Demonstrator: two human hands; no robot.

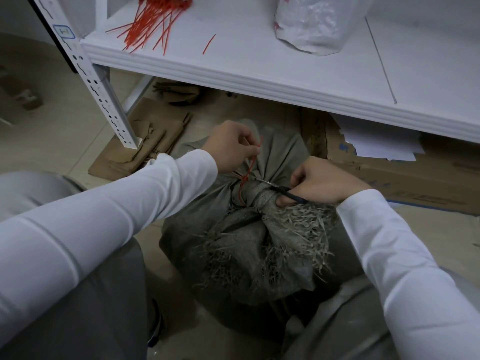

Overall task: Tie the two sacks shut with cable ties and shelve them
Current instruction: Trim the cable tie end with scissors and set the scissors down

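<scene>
A bundle of spare red cable ties (155,19) lay on the white shelf (259,74), upper left. Below it, the left hand (228,146) had its grip pinched on the free tail of a red cable tie (248,172). The tie was looped round the gathered neck of the grey sack (233,242), which stood on the floor between the knees; its contents were hidden. Scissors (283,189) pointed their blade tips at the tie's lock. A white plastic sack (314,24) stood on the shelf above, contents not discernible. The right hand (324,181) had its grip curled round the scissor handles, resting against the sack neck. White sheets (384,144) lay on a cardboard box (428,178) at right.
</scene>
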